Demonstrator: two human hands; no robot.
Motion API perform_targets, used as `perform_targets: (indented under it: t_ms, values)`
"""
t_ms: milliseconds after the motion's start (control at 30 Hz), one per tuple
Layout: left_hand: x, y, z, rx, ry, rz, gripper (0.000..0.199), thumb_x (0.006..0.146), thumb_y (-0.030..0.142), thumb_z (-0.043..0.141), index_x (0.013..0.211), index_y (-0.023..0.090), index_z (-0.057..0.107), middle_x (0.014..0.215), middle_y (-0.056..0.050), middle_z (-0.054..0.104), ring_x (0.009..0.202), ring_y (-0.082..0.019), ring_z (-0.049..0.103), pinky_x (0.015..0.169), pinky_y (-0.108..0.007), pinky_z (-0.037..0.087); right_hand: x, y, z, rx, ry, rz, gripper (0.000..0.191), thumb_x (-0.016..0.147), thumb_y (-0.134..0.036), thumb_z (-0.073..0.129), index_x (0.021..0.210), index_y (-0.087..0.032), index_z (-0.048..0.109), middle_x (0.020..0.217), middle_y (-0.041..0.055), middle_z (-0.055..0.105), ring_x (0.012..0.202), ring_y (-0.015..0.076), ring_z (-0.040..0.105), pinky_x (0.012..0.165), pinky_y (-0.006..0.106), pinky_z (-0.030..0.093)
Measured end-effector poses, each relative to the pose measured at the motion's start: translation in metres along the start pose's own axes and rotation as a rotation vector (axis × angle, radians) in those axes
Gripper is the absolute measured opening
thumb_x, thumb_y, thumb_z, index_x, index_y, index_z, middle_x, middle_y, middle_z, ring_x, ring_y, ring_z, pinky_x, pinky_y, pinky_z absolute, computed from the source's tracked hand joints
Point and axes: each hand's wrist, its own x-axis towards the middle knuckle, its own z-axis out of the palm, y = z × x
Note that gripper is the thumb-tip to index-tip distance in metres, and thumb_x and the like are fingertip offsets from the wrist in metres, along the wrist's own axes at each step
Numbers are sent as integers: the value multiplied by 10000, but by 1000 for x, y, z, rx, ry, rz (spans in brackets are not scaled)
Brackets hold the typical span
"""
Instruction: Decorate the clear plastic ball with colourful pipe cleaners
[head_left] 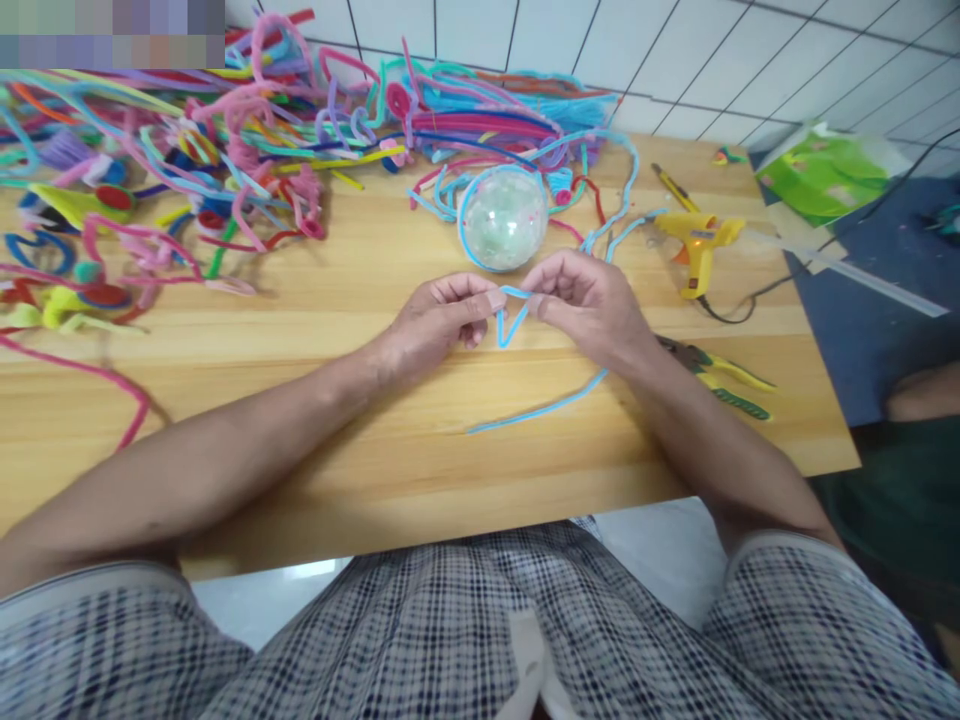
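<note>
Between my two hands is a light-blue pipe cleaner [514,330], bent into a small triangle whose point faces me. My left hand [454,308] pinches its left corner between thumb and fingers. With thumb and forefinger, my right hand [581,300] grips the right corner. A long blue tail [540,411] shows below my right hand and lies over the table; its link to the triangle is hidden by the hand. Just beyond my fingers sits a clear round ball [504,218] with a blue strand around its edge and something pale green inside.
Many coloured pipe cleaners [247,140] are heaped at the back left of the wooden table [360,450]. On the right lie a yellow glue gun [699,245] with a cord, a yellow cutter knife [675,188] and yellow-green-handled pliers [724,378]. A green bag [821,175] is beyond the table's right edge.
</note>
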Motion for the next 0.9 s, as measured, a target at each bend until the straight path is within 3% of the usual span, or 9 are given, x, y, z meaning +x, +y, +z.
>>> perform_targets:
  t_ms: [133, 267, 400, 500, 667, 900]
  values:
    - [-1, -1, 0, 3, -3, -5, 502, 672, 509, 1102, 811, 184, 747, 644, 40, 647, 513, -67, 542, 495, -193, 440, 0, -1, 0, 4, 14, 8, 357, 921, -563, 908, 948, -253, 734, 814, -32, 732, 712, 135, 624, 649, 280, 512]
    - [0, -3, -2, 80, -106, 28, 540, 647, 529, 1110, 841, 174, 752, 698, 26, 694, 554, -69, 572, 519, -183, 458, -1, 1, -1, -5, 43, 16, 363, 932, -604, 888, 939, -281, 722, 840, -12, 752, 715, 161, 642, 655, 327, 540]
    - [1, -5, -5, 129, -180, 32, 456, 707, 452, 1076, 832, 170, 741, 712, 20, 708, 578, -68, 579, 552, -176, 474, -1, 4, -2, -38, 53, 16, 334, 935, -625, 878, 956, -328, 726, 846, 4, 764, 747, 204, 672, 662, 380, 578]
    - [0, -4, -6, 118, -191, 9, 374, 756, 390, 1021, 816, 171, 724, 697, 19, 702, 585, -78, 613, 562, -176, 497, -2, 1, 0, -37, 53, 26, 352, 931, -630, 881, 958, -314, 727, 841, -1, 761, 741, 191, 672, 664, 364, 576]
    - [-4, -1, -2, 159, -208, -49, 255, 795, 301, 921, 888, 167, 726, 832, -22, 806, 579, -92, 662, 551, -196, 548, -4, -4, 6, -34, 64, -26, 392, 931, -613, 893, 933, -256, 731, 824, -17, 747, 711, 144, 661, 672, 309, 543]
    - [-3, -2, -3, 209, -213, -10, 312, 811, 360, 954, 903, 160, 733, 798, -6, 755, 568, -81, 602, 532, -193, 525, -5, -2, 10, -68, 82, -33, 397, 919, -617, 896, 922, -246, 755, 819, -15, 771, 705, 141, 667, 670, 295, 544]
